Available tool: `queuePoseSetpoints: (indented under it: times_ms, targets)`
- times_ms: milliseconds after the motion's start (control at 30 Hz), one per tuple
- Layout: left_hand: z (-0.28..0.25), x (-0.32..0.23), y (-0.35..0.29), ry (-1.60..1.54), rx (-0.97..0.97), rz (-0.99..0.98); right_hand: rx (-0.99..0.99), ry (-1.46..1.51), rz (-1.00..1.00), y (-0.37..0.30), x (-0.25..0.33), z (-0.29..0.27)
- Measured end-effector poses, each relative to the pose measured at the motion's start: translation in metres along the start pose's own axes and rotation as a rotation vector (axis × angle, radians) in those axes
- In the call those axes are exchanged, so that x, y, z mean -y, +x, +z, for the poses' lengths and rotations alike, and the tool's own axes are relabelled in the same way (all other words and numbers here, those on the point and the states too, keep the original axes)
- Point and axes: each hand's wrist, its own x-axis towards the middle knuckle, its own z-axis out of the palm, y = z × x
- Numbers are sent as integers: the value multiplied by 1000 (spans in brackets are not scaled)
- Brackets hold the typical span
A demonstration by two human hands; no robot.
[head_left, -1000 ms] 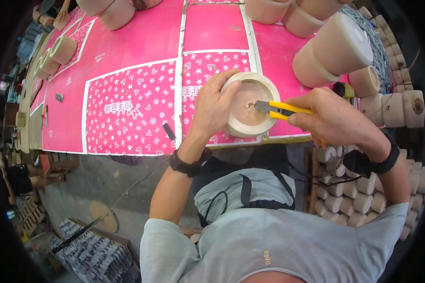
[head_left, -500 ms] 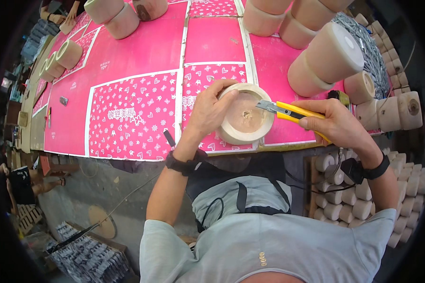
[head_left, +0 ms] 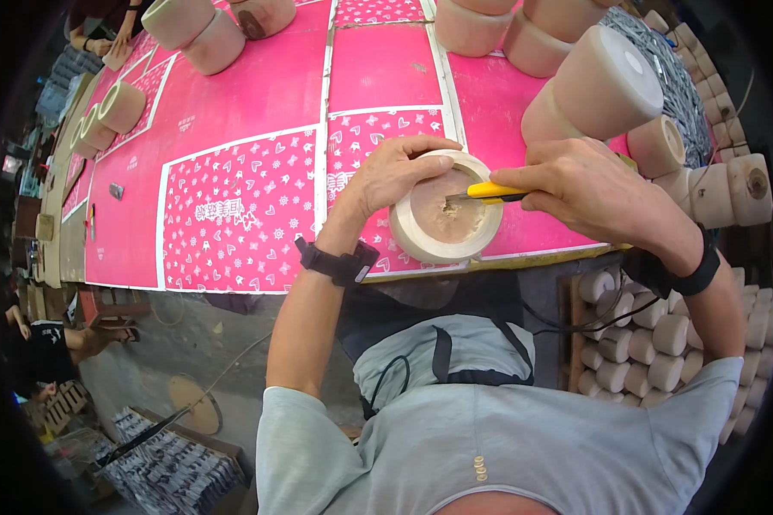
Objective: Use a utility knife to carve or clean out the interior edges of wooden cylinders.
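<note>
Grips in the right hand (head_left: 588, 184) a slim yellow plastic utility knife (head_left: 491, 190), fingers closed firmly round the handle. Has just brought its silver metal blade (head_left: 465, 197) leftward, from the right side of the hollow half a second ago to the small ragged patch (head_left: 449, 207) at the middle of a round, pale, wood-like cup (head_left: 442, 251). Has also rolled the right hand over, knuckles upward, hiding more of the handle than before.

Curls the left hand (head_left: 395, 176) around the far left of the rim, thumb laid across it toward the opening, and keeps the cup in much the same place: hollow side up, by the near edge of the pink printed tabletop (head_left: 386, 69). Gives no clear sight of how deep to the contact at the blade tip, nor of any slight tilt in the cup.

Suggests, as a judgement, renewed cutting or scraping at the centre, with the patch not yet smooth. Leaves untouched, beyond the right hand, a stacked pair of pale, wood-like cylinders (head_left: 610, 77).
</note>
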Motion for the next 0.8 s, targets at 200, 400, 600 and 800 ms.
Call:
queuePoseSetpoints:
  times_ms: [200, 400, 600, 800]
  targets:
    - [0, -1, 0, 26, 0, 7, 33, -286, -84, 8, 17, 6]
    - [2, 2, -1, -17, -14, 14, -79, -157, -247, 17, 15, 5]
    - [2, -1, -1, 30, -14, 21, 106, -229, -7, 14, 28, -15]
    - [1, 3, 0, 7, -19, 27, 72, -165, -14, 12, 25, -15]
